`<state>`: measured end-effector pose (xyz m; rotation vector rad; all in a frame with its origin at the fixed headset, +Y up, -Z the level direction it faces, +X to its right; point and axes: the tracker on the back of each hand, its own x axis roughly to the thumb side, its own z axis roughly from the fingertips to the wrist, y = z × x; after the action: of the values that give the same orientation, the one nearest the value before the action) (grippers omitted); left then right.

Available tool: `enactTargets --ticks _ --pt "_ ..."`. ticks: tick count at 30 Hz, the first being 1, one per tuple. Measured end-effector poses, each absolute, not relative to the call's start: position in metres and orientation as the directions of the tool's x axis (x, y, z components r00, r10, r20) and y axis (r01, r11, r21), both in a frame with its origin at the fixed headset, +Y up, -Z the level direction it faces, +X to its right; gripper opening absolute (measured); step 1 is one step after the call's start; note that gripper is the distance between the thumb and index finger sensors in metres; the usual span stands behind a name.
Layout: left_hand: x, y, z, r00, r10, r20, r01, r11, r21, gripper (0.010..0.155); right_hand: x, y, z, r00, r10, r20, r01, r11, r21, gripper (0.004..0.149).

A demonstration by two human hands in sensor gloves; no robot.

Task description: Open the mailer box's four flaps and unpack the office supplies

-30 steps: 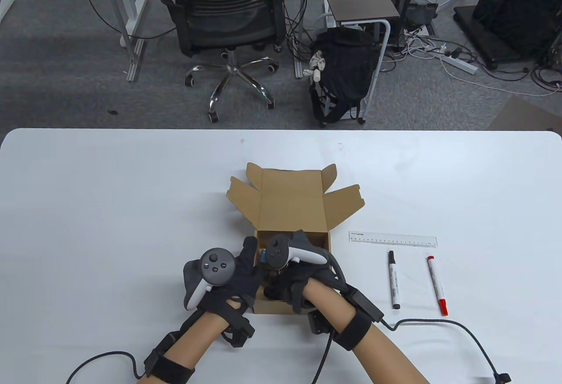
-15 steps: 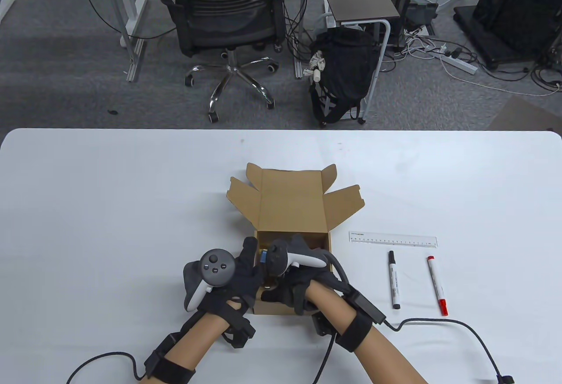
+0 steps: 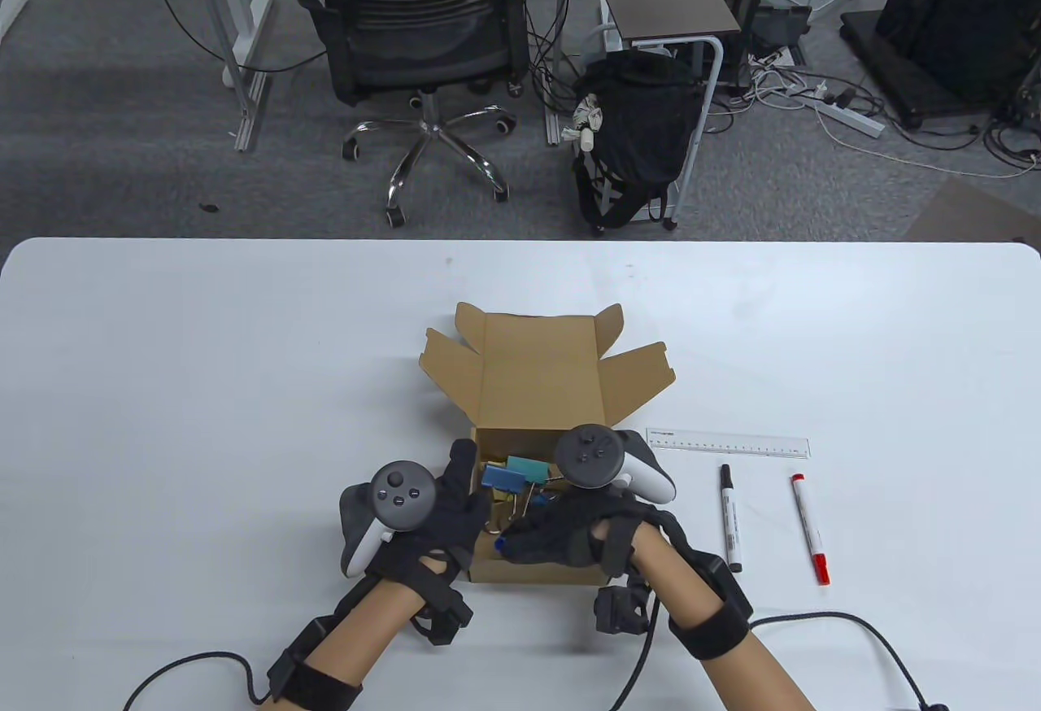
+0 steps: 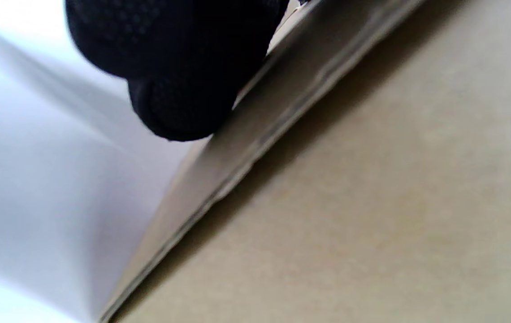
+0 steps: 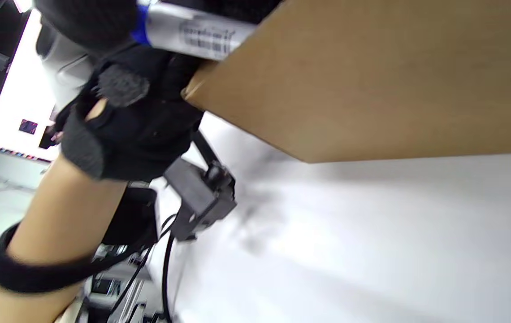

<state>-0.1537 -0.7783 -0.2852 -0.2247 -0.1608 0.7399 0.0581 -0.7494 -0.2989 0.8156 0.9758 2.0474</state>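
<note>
Table view shows my left hand [image 3: 423, 512] pressed against the mailer box [image 3: 541, 451] to steady it on the bench [image 3: 203, 386], while my right hand [image 3: 569, 536] grips a blue marker [image 5: 192, 29] at the box's near edge, to lift it out.

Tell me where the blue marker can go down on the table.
Free: the bare strip right of the red marker, and the wide stretch of table left of the mailer box. Crowded: between box and black marker, under the ruler.
</note>
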Motion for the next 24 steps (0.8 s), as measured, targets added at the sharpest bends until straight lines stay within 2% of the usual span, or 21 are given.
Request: enactTargets --ticks 2,4,6,8,9,10,13,14,15,17,18,21,22,24 --pt "-0.154 -0.778 -0.285 0.728 0.682 0.066 -0.648 0.717 -0.258 0.072 0.061 -0.748 -0.295 -0.541 0.783 0.308 -0.275 -0.511 0.815 0.057" --pt "-0.153 -0.778 -0.285 0.728 0.682 0.066 -0.648 0.716 -0.261 0.072 0.064 -0.746 -0.293 -0.510 0.783 0.357 -0.296 -0.549 0.782 0.049" --pt "-0.153 -0.778 -0.285 0.729 0.681 0.068 -0.646 0.718 -0.258 0.072 0.073 -0.738 -0.292 -0.423 0.822 0.380 -0.397 -0.546 0.738 0.047" --pt "-0.153 -0.778 -0.285 0.729 0.681 0.067 -0.646 0.717 -0.262 0.072 0.090 -0.724 -0.290 -0.323 0.883 0.341 -0.504 -0.466 0.727 0.046" --pt "-0.153 -0.778 -0.285 0.731 0.679 0.067 -0.644 0.719 -0.262 0.072 0.110 -0.709 -0.290 -0.256 0.911 0.323 -0.612 -0.412 0.675 0.046" --pt "-0.153 -0.778 -0.285 0.732 0.678 0.067 -0.643 0.720 -0.262 0.072 0.118 -0.704 -0.290 -0.226 0.917 0.328 -0.659 -0.392 0.641 0.047" --pt "-0.153 -0.779 -0.285 0.727 0.684 0.067 -0.647 0.714 -0.267 0.072 0.169 -0.689 -0.291 -0.153 0.945 0.290 -0.884 -0.262 0.387 0.049" --pt "-0.153 -0.779 -0.285 0.727 0.684 0.067 -0.647 0.714 -0.267 0.072 0.181 -0.689 -0.291 -0.172 0.945 0.279 -0.915 -0.258 0.309 0.049" --pt "-0.153 -0.779 -0.285 0.727 0.683 0.067 -0.647 0.715 -0.266 0.072 0.198 -0.691 -0.293 -0.249 0.933 0.261 -0.933 -0.303 0.194 0.050" --pt "-0.153 -0.779 -0.285 0.727 0.683 0.067 -0.647 0.715 -0.266 0.072 0.218 -0.699 -0.298 -0.471 0.861 0.191 -0.869 -0.490 0.068 0.053" --pt "-0.153 -0.779 -0.285 0.727 0.683 0.067 -0.647 0.715 -0.266 0.072 0.225 -0.706 -0.301 -0.617 0.776 0.129 -0.782 -0.623 0.010 0.054" --pt "-0.153 -0.779 -0.285 0.728 0.682 0.067 -0.646 0.716 -0.266 0.072 0.231 -0.723 -0.306 -0.831 0.556 -0.026 -0.548 -0.825 -0.136 0.054" --pt "-0.153 -0.779 -0.285 0.728 0.682 0.067 -0.646 0.715 -0.266 0.072 0.231 -0.728 -0.308 -0.850 0.524 -0.055 -0.514 -0.848 -0.129 0.055" --pt "-0.153 -0.779 -0.286 0.728 0.682 0.067 -0.646 0.715 -0.268 0.072 0.224 -0.742 -0.315 -0.878 0.466 -0.108 -0.468 -0.884 -0.008 0.057"
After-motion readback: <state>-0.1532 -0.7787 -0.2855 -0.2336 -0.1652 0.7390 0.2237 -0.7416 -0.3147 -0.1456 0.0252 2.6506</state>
